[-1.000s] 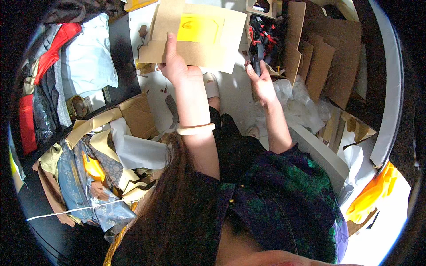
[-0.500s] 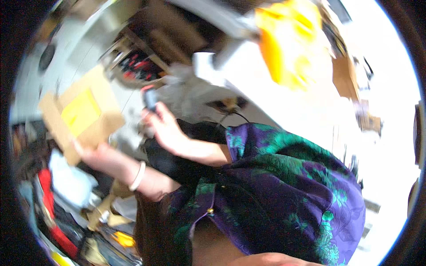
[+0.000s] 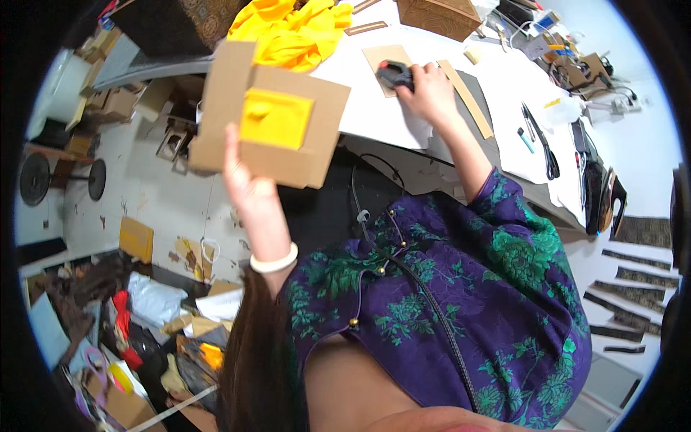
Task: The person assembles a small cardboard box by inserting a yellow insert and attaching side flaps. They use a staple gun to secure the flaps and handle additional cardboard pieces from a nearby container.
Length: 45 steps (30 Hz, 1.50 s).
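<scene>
Under the thumb of the left hand [image 3: 252, 191] – brown cardboard [image 3: 327, 129], gripped near its edge, rear fingers hidden, likely keeping the yellow panel [image 3: 284, 124] clear. Right hand [image 3: 430, 93] – fingers curled round black-and-red tool [image 3: 394, 75] over the worktop [image 3: 353, 108].

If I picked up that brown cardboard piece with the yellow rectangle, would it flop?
Probably not much: the brown cardboard piece with its yellow rectangle hardly sags, though the left hand holds only its lower edge. It's likely light, being thin and held one-handed. Its broad, flat shape suggests sliding, not rolling.
</scene>
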Each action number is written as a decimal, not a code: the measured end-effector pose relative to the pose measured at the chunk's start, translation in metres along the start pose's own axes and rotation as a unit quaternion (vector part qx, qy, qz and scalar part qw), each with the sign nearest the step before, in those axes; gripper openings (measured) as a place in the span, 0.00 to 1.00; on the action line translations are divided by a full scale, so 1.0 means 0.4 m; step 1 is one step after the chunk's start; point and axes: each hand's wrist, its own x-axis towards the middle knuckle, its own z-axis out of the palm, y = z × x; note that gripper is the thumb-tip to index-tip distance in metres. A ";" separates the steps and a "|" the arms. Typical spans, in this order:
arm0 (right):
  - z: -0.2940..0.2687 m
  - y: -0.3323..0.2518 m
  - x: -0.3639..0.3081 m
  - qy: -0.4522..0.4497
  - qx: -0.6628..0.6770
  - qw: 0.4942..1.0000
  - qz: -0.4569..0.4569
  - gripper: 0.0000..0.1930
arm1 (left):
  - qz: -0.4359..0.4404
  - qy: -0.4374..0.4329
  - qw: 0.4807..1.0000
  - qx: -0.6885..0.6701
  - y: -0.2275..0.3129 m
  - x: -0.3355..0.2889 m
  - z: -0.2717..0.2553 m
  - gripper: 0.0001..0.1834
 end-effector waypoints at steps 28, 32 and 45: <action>-0.074 -0.065 -0.120 -0.174 0.800 0.549 0.167 0.24 | 0.135 -0.009 0.968 0.212 -0.117 -0.065 0.115 0.41; -0.093 -0.031 -0.119 -0.183 0.795 0.553 0.170 0.27 | 0.118 -0.187 0.927 0.304 -0.099 -0.081 0.109 0.45; -0.043 0.019 -0.107 -0.219 0.738 0.622 0.144 0.34 | 0.028 -0.184 0.922 0.338 -0.143 -0.065 0.035 0.30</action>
